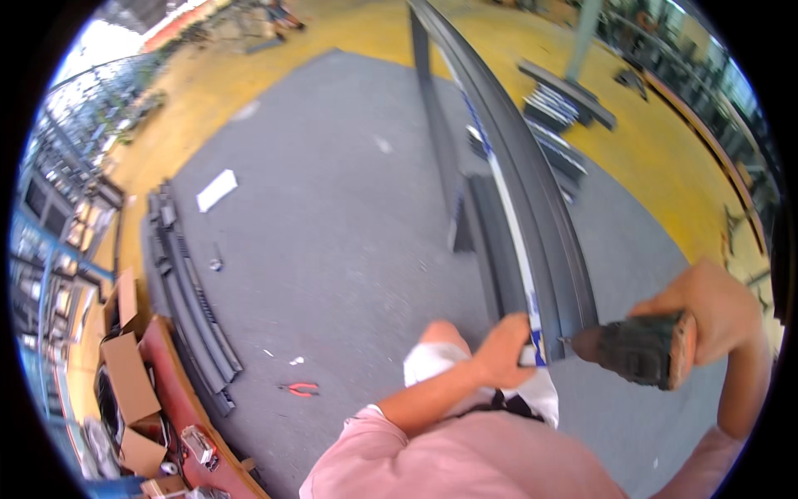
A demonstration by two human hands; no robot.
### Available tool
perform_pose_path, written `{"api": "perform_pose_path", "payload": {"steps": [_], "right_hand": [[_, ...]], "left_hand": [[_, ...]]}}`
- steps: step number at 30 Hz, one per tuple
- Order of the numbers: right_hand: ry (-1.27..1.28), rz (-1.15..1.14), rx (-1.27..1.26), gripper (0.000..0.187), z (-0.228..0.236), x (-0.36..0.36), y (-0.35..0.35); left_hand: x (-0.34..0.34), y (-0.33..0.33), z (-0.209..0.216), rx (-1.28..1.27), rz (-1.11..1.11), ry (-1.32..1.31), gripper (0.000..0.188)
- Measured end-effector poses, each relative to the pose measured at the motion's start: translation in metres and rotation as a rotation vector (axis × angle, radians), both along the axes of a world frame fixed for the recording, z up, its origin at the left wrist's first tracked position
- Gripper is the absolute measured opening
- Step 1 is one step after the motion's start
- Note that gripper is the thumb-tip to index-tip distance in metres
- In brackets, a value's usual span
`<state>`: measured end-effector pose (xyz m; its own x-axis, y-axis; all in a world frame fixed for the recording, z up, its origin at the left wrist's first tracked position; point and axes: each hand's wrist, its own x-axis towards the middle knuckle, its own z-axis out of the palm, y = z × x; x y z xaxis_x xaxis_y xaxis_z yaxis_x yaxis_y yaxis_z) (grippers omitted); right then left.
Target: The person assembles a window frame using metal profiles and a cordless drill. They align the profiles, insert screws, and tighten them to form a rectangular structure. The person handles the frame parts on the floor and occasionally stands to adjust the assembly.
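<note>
A long dark grey metal frame, with a pale strip and blue-and-white film along one edge, stretches from near my body toward the far side. My left hand is closed around its near end. In my right hand, which is slightly blurred, is a dark green power drill pointing left. The drill's bit meets or nearly meets the frame's near end, close to my left hand; whether it touches, I cannot tell. Other dark bars of the frame hang below it, left of the long bar.
Several dark metal profiles lie on the grey floor at left, beside a reddish-brown bench with cardboard boxes. Red-handled pliers and a white sheet lie on the floor. More profiles are stacked beyond the frame at right.
</note>
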<state>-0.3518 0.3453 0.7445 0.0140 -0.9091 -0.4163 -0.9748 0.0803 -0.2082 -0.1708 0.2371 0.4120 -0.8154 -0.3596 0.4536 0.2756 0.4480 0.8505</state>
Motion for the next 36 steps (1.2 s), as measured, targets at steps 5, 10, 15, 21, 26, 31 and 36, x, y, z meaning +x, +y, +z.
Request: {"api": "perform_pose_path", "payload": {"steps": [5,10,15,21,26,31,36], "right_hand": [[-0.082,-0.115,-0.281,0.049,-0.028,-0.006,0.029],[-0.404,-0.264,-0.554,0.050,-0.082,-0.018,0.057],[-0.549,-0.418,-0.650,0.057,-0.125,-0.033,0.088],[-0.642,-0.315,-0.950,0.064,-0.184,-0.049,0.091],[-0.696,-0.341,-0.934,0.076,-0.188,-0.052,0.107],[-0.733,-0.254,-0.947,0.096,-0.182,-0.052,0.114],[-0.793,-0.303,-0.918,0.102,-0.182,-0.046,0.118]], "left_hand": [[0.011,-0.007,-0.002,-0.091,-0.065,-0.080,0.077],[0.024,-0.021,-0.023,0.538,0.090,0.015,0.063],[0.021,-0.088,0.029,1.753,0.376,0.213,0.031],[-0.013,-0.072,0.149,1.085,-0.006,0.140,0.024],[-0.043,-0.053,0.159,0.932,-0.311,-0.072,0.019],[-0.053,-0.037,0.152,0.990,-0.459,-0.015,0.022],[-0.057,-0.035,0.152,0.883,-0.391,-0.009,0.023]]}}
